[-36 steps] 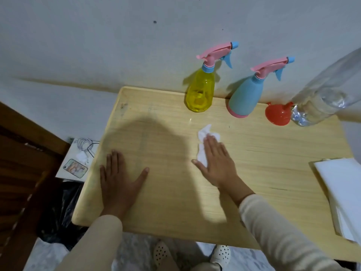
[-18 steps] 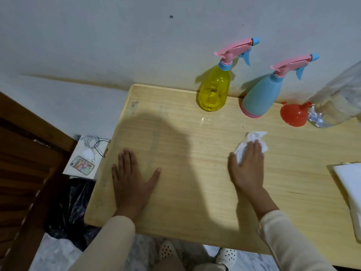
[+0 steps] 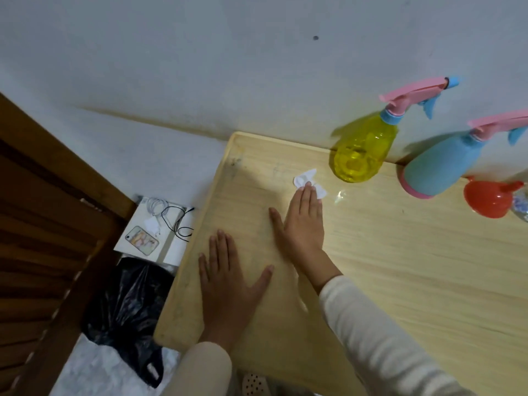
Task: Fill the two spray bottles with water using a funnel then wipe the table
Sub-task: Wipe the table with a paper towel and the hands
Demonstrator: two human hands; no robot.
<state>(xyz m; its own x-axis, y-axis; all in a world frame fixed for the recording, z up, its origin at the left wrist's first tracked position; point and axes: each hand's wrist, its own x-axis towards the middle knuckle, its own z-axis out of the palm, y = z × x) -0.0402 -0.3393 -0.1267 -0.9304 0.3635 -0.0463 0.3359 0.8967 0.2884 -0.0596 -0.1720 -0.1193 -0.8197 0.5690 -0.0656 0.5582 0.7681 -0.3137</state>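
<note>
Pale wooden desk [image 3: 400, 267]: keep your flat right hand [image 3: 303, 224] pressing the tissue [image 3: 307, 178] under its fingertips; left hand [image 3: 228, 284] splayed, empty, braces.

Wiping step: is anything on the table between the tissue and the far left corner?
Nothing visible. The right hand presses the tissue flat, and the table from there to that corner is bare wood. The yellow bottle stands off to the right.
</note>
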